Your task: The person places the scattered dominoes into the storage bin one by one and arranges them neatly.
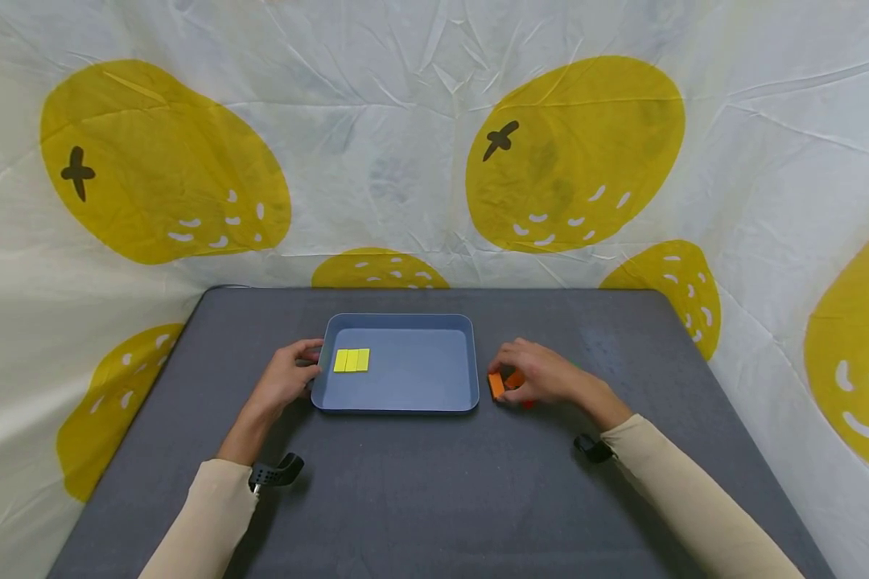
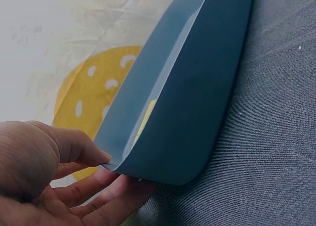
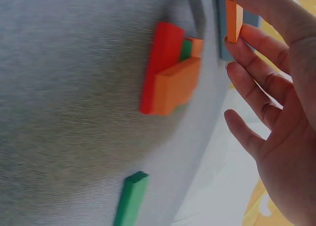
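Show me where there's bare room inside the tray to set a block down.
Inside the blue plastic tray, three yellow blocks sit by the left wall; the floor from them to the right wall is bare. It is crowded outside that wall, where the right hand pinches an orange block over a block pile.

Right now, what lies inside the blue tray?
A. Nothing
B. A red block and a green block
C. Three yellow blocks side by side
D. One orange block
C: in the head view three yellow blocks lie side by side in the left part of the tray, whose edge the left hand grips, while the right hand pinches an orange block outside it.
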`<state>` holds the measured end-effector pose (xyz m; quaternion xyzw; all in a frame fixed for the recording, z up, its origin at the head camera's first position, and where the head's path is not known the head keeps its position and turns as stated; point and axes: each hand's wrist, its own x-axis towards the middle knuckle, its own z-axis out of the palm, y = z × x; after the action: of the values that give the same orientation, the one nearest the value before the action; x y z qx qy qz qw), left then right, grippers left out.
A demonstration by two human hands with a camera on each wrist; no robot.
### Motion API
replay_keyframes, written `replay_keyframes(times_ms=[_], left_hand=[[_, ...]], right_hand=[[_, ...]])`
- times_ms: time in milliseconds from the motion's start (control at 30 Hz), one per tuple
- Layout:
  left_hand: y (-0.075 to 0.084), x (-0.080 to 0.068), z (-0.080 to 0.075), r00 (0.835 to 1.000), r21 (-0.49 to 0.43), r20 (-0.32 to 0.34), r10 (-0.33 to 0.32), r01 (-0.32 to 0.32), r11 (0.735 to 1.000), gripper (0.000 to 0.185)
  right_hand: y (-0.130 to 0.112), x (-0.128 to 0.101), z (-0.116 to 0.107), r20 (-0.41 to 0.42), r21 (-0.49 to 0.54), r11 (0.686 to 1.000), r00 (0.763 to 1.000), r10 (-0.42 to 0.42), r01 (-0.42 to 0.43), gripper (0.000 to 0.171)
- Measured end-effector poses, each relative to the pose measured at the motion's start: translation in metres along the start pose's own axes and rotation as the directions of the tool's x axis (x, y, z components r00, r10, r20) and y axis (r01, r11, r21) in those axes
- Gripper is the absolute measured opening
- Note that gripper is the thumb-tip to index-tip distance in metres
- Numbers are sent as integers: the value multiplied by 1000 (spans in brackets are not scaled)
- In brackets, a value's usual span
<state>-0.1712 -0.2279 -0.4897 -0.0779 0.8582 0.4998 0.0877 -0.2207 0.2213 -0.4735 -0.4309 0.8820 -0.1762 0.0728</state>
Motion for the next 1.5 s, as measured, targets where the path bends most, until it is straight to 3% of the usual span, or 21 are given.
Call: replay_keyframes(times_ms=[433,1500], left_hand=[[-1,-1,0,1000,3,-8,0,0,1000,53],[-3,0,1,1000,15,-11,10,-10,1000,54]], right_hand=[[-14,20,-16,-12,17,999,999,43,-42,40],[-39,84,-21,22,-24,1000,1000,-16,16,41]])
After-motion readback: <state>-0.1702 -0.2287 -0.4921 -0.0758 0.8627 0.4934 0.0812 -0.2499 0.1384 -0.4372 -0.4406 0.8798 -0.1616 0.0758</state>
